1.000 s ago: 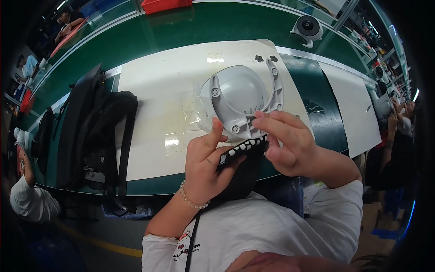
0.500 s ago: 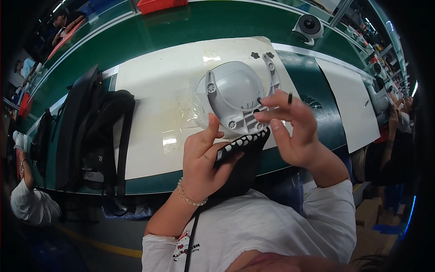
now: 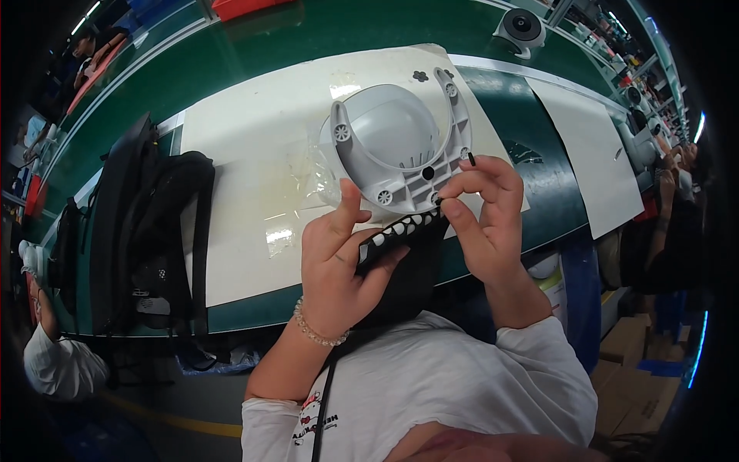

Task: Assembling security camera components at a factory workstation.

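Note:
My left hand grips a black sheet of stick-on pads by its near end, with thumb and fingers closed on it. White round spots run along the sheet's upper edge. At the sheet's far end, my right hand pinches a small dark bit, seemingly a pad, between thumb and forefinger; whether it is free of the sheet is hard to see. Just beyond lies a light grey plastic housing with a rounded shell, two curved arms and several round screw bosses. One black round pad sits on its ribbed base.
The housing rests on a white board with clear tape strips, over a green bench. Black padded bags lie on the left. A white camera-like device stands at the back right, near a red bin. Other people work at both sides.
My right hand has drawn back from over the housing's base to the sheet's far end, and its thumb and forefinger have closed. The black round pad on the base shows fully now.

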{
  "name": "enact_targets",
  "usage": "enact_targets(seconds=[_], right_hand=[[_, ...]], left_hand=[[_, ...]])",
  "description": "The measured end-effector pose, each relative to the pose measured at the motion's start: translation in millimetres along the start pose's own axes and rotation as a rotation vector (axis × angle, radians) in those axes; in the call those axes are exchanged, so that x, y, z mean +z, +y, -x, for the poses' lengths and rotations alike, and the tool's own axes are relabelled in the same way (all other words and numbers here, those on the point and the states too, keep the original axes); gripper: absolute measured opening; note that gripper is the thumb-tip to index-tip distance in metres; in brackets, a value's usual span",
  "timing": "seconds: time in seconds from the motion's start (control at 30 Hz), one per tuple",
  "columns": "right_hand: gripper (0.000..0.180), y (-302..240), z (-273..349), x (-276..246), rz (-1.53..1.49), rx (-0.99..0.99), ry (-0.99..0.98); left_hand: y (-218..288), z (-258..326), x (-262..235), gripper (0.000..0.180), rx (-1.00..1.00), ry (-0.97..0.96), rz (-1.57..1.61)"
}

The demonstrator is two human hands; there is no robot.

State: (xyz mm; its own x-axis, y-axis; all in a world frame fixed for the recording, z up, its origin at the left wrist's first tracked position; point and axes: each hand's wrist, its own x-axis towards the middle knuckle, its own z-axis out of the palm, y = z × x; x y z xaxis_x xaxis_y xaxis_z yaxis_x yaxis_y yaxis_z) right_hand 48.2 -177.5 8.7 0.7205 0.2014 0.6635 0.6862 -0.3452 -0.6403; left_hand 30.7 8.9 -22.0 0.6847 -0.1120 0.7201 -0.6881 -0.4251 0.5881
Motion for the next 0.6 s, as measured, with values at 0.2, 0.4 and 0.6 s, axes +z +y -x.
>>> enact_targets(seconds=[0.2,0.4,0.6], right_hand=[[0.038,-2.6,3.2,6.1,0.088,0.014,0.081],[0.043,-8.1,5.9,-1.4,0.517,-0.275,0.025],[0.058,2.7,6.8,-5.2,0.052,-0.152,-0.009]], left_hand=[[1.9,-0.8,-2.7,0.044,0.020,-0.047,-0.042],[-0.3,0.5,-0.9,0.045,0.050,-0.029,-0.045],[2.1,0.7,-0.2,0.030,-0.012,-0.016,-0.013]])
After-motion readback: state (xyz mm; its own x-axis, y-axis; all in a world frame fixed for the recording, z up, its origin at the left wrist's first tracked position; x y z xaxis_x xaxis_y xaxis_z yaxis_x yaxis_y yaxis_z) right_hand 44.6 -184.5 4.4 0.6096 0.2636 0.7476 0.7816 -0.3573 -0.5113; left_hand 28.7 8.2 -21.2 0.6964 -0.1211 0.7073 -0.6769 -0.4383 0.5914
